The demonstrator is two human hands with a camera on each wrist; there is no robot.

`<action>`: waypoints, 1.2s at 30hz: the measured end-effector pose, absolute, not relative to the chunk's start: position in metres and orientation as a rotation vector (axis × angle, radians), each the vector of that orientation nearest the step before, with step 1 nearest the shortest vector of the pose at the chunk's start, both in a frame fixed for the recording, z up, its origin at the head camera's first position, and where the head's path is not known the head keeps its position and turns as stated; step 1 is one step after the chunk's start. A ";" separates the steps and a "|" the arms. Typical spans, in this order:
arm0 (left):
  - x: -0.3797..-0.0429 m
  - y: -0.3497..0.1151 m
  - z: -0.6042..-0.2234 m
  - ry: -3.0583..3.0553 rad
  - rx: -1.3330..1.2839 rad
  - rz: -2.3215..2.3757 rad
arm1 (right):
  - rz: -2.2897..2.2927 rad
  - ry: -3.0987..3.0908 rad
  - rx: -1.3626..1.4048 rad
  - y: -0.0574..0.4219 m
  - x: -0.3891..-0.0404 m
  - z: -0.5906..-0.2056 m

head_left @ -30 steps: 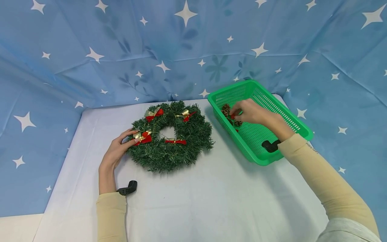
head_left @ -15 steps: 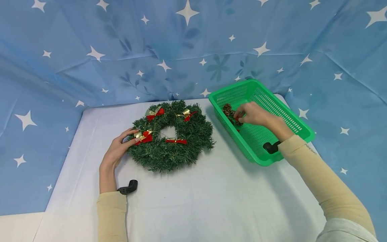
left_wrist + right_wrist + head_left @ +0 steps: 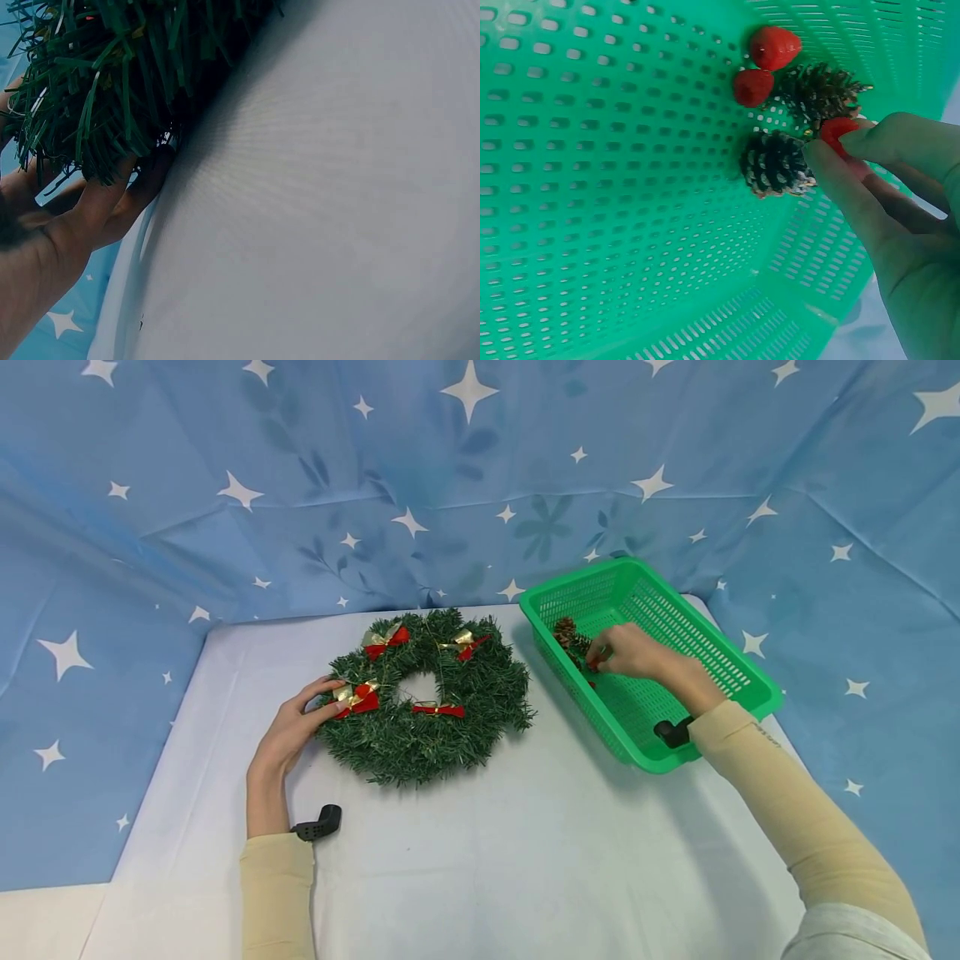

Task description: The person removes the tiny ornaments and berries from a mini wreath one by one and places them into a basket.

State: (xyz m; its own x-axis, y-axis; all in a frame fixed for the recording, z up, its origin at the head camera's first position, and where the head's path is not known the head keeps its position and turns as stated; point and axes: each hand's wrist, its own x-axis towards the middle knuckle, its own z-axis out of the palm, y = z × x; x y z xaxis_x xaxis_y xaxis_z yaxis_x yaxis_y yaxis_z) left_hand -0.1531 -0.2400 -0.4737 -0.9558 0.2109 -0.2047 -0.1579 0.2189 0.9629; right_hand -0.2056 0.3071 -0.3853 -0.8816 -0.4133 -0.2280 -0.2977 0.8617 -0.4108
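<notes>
A green Christmas wreath (image 3: 420,752) with red-and-gold bows (image 3: 438,711) lies on the white-covered table. My left hand (image 3: 288,735) grips its left edge beside one bow; in the left wrist view, fingers (image 3: 112,199) reach beneath the needles. Inside the green basket (image 3: 645,758), my right hand (image 3: 637,653) pinches a small red strawberry-like ornament (image 3: 838,135) between thumb and finger, partly hidden by them. Right by the fingertips are two pine cones (image 3: 776,163). Two more red strawberry-like ornaments (image 3: 775,47) lie beside them in the right wrist view.
The slotted basket stands at the table's back right, to the right of the wreath. Blue cloth (image 3: 420,460) with white stars hangs behind and at both sides. White tablecloth (image 3: 480,860) stretches in front of the wreath.
My right hand has shifted slightly right and toward me inside the basket, holding a red ornament. The left hand keeps its grip on the wreath.
</notes>
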 end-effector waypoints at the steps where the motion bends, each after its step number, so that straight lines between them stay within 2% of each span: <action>1: -0.153 -0.240 -0.474 2.205 0.050 1.797 | -0.532 2.725 -0.534 0.307 -0.206 -0.386; 11: -0.154 -0.239 -0.473 2.196 0.033 1.795 | -0.564 2.691 -0.495 0.307 -0.204 -0.394; 36: -0.153 -0.240 -0.473 2.226 0.046 1.776 | -0.501 2.675 -0.645 0.303 -0.205 -0.411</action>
State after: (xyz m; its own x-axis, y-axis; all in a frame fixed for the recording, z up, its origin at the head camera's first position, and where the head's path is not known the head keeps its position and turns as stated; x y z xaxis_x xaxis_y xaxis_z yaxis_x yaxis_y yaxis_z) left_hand -0.1529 -0.2405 -0.4732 -0.9568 0.2052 -0.2061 -0.1554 0.2382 0.9587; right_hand -0.2045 0.3030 -0.4109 -0.8379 -0.4887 -0.2431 -0.3675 0.8344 -0.4107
